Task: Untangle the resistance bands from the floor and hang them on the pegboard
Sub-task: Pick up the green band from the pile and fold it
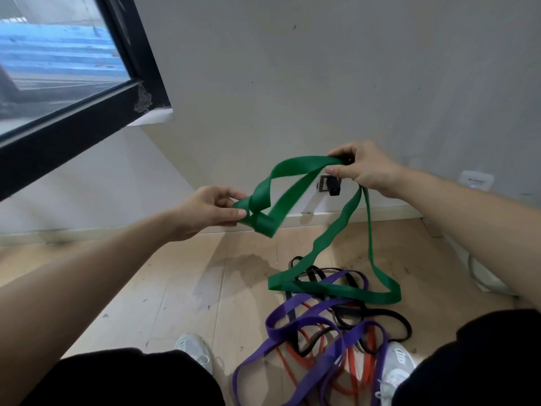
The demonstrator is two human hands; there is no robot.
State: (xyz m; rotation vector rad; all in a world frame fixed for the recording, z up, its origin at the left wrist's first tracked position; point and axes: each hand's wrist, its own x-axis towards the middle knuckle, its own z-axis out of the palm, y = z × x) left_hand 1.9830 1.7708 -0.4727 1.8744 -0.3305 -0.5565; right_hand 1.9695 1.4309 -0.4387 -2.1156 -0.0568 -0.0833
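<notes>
A wide green resistance band [295, 183] stretches between my hands above the floor. My left hand [209, 210] pinches a knotted, folded part of it at the left. My right hand [361, 168] grips its upper end, higher and to the right. From there the green band hangs down and its lower loop [336, 290] lies on the pile. On the wooden floor lie a purple band [310, 317], a thin black band [377, 313] and a red band [366, 367], all tangled together. No pegboard is in view.
A grey wall [322, 68] is straight ahead, with a small black fixture [330, 184] low on it. A dark-framed window [73, 83] is at the upper left. A white device [477, 180] sits on the wall at right. My white shoes [196, 351] flank the pile.
</notes>
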